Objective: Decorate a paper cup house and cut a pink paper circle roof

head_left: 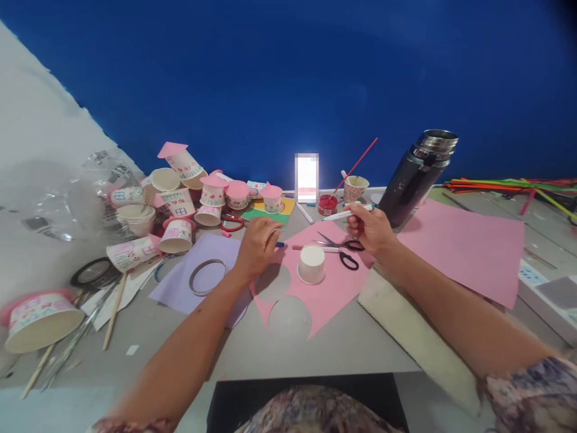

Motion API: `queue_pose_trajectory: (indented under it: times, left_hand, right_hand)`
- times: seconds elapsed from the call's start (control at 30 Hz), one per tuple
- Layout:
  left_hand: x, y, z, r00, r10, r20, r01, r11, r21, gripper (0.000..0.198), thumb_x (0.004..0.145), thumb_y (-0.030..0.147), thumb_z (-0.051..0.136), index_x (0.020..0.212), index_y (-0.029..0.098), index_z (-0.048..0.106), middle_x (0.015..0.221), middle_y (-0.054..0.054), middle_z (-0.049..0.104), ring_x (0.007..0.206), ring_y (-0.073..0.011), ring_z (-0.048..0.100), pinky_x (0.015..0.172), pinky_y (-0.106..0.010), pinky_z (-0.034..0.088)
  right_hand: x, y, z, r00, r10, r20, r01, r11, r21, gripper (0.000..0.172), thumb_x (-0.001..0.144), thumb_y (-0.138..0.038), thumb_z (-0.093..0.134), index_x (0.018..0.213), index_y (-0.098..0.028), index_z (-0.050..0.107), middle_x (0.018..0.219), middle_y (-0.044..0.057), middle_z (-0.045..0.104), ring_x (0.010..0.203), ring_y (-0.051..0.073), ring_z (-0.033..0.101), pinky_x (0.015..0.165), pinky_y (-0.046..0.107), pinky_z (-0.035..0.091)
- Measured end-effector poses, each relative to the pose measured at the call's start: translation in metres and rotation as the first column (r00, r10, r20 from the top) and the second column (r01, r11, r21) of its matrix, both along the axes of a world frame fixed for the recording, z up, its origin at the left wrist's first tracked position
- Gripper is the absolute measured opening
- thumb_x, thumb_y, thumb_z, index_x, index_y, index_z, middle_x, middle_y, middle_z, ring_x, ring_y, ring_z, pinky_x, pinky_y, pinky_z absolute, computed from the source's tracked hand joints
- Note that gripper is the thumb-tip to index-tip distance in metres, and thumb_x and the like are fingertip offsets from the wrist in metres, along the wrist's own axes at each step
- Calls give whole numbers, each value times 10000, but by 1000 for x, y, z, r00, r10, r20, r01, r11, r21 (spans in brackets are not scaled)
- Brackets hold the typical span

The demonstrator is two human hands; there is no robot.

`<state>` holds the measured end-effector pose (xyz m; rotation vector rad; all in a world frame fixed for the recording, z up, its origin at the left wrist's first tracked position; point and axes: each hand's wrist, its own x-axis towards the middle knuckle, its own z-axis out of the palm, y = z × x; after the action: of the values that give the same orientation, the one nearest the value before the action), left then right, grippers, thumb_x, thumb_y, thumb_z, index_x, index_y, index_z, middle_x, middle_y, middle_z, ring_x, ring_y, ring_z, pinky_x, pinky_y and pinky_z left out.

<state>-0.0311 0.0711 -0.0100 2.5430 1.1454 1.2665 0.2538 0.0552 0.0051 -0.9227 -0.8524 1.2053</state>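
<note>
We count decorated cups [213,193] finished left of the plain cup [311,263], still undecorated; our right hand [372,233] fingers grip a marker [347,212], left hand [258,245] fingers curl, hold indeterminate.

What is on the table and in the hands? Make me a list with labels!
left hand: at the edge of the pink paper sheet with round cut-outs
right hand: holds a white marker pen with green cap
between hands: upturned white paper cup, black-handled scissors
far left: decorated paper cups with pink roofs
behind right hand: dark metal flask
</note>
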Motion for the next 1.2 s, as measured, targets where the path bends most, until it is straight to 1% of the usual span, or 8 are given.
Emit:
queue_pose_trajectory:
  times: [0.13, 0.23, 0.43, 0.53, 0.7, 0.87, 0.97, 1.2]
  left_hand:
    - [8, -41, 19, 982, -188, -20, 188, 960, 208, 139, 1004, 287, 569, 1072, 219, 670, 993, -87, 713, 950, -238, 647, 870, -403, 525]
    - [19, -64, 21, 930, -292, -225, 351, 888, 297, 383, 965, 415, 675, 1274, 203, 593, 1068, -120, 727, 979, -276, 674, 862, -428, 534]
    - [26, -53, 3, 911, -203, -359, 260, 958, 117, 968, 799, 511, 848, 1545, 141, 353, 1376, -237, 639, 1273, -405, 615, 1117, -597, 446]
    - [23, -39, -3, 964, -152, -217, 135, 987, -91, 832, 821, 305, 810, 1534, 170, 402, 1477, -213, 571, 1393, -402, 522, 1202, -633, 360]
    - [16, -22, -5, 975, -93, 203, 181, 861, -475, 776, 730, 162, 751, 1465, 233, 512, 1512, -147, 521, 1436, -342, 473, 1186, -562, 415]
    - [8, -13, -5, 922, -83, 378, 293, 787, -543, 856, 799, 290, 734, 1565, 229, 356, 1536, -193, 517, 1383, -332, 567, 978, -431, 582]
    - [11, -17, 1, 797, -62, 601, 477, 674, -563, 914, 726, 326, 827, 1530, 256, 398, 1613, -165, 458, 1376, -335, 571, 981, -396, 580]
    - [27, -44, 12, 638, 31, 769, 661, 491, -568, 986, 613, 331, 964, 1479, 302, 493, 1594, -114, 500, 1296, -327, 615, 989, -404, 574]
  right_hand:
    - [9, 2, -1, 999, -22, -33, 20, 999, -34, 455, 603, -505, 956, 800, -179, 707, 542, -78, 473, 492, 55, 374, 418, 171, 293]
    - [6, 1, -1, 1000, 20, -20, -21, 999, -49, 457, 592, -500, 969, 769, -168, 711, 537, -59, 497, 495, 59, 381, 410, 173, 267]
    - [3, 1, -4, 998, 61, -10, -62, 997, -49, 445, 601, -488, 966, 756, -177, 690, 528, -61, 492, 491, 69, 383, 405, 188, 244]
    - [7, 3, -3, 998, 47, -33, -48, 998, -36, 465, 576, -476, 980, 751, -186, 662, 541, -71, 487, 502, 66, 382, 408, 183, 251]
    - [10, 1, 4, 998, 44, -50, -44, 999, -4, 475, 576, -483, 978, 751, -184, 654, 503, -108, 398, 468, 48, 317, 408, 181, 270]
    - [2, -7, 10, 999, 47, 13, -47, 998, 48, 497, 685, -558, 903, 965, -175, 753, 617, -20, 635, 527, 89, 493, 426, 197, 335]
    - [-7, -14, 7, 996, 45, 83, -52, 996, 77, 510, 781, -567, 843, 1129, -203, 764, 863, 60, 782, 624, 114, 581, 471, 204, 406]
    - [-21, -29, 0, 951, 169, 258, -215, 963, 163, 712, 670, -401, 946, 1332, -306, 700, 1343, 75, 714, 986, 186, 621, 694, 256, 555]
